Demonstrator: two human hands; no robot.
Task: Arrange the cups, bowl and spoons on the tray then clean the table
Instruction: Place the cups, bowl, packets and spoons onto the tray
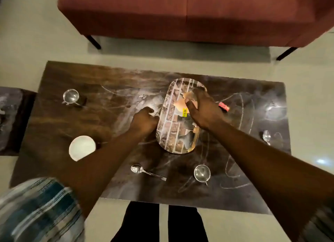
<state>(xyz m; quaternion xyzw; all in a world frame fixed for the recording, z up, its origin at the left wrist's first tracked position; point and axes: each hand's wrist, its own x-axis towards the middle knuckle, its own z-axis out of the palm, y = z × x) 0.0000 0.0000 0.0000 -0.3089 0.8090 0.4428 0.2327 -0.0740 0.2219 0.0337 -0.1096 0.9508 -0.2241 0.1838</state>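
Note:
An oval tray (169, 133) with a brick pattern lies in the middle of the dark table (112, 90). My right hand (202, 111) is over the tray's far half, fingers closed from above around what looks like a clear glass cup (189, 94). My left hand (144, 120) is curled against the tray's left rim. Another glass cup (71, 96) stands at the far left, and a third (202, 173) near the front edge. A white bowl (82, 147) sits at the left. One spoon (142, 170) lies at the front, another (266, 136) at the right edge.
A small red object (224, 106) lies just right of the tray, partly behind my right hand. White smears and scribbles cover the tabletop. A red sofa (189, 14) stands beyond the table. A dark side table (10, 119) adjoins the left end.

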